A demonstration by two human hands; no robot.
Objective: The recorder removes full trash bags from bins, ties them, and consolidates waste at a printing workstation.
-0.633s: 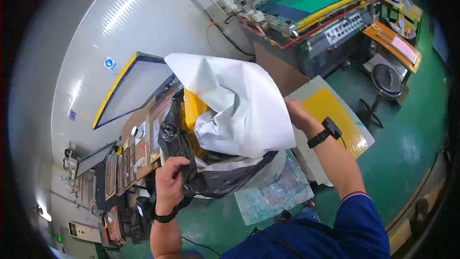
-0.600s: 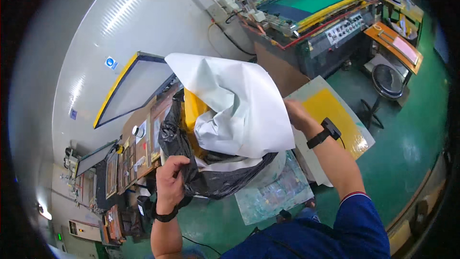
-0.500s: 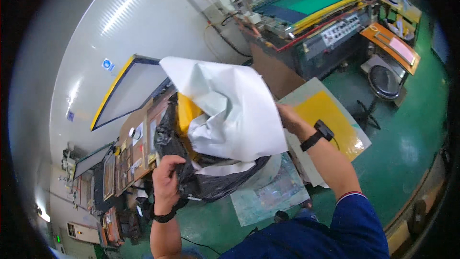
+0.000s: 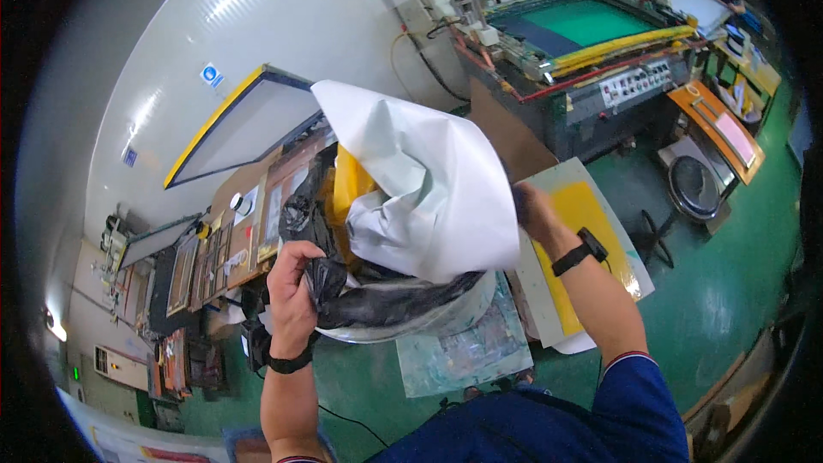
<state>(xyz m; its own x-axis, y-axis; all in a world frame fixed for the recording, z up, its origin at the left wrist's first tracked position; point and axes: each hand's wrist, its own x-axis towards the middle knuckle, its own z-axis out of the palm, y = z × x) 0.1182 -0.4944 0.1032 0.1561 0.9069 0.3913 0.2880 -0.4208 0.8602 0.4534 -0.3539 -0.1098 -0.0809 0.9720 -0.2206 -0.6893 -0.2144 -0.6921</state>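
Note:
A black plastic bag lines a round pale bin, whose front wall shows below the bag's edge. My left hand is closed on a bunched part of the bag at the left of the opening. A large creased white sheet sticks up out of the bag. Beside it is yellow material, partly covered by the sheet. My right hand is at the far right side of the bag, next to the sheet's edge. Its fingers are mostly hidden and blurred.
A stained board lies on the green floor before the bin. Right of it are boards with a yellow panel. Behind stands a printing machine; a round stool is at right. Left are a cluttered bench and a yellow-edged frame.
The bag's front edge is now drawn tighter over the bin, and more of the bin wall shows. The view has shifted, bringing a person into sight at the far right.

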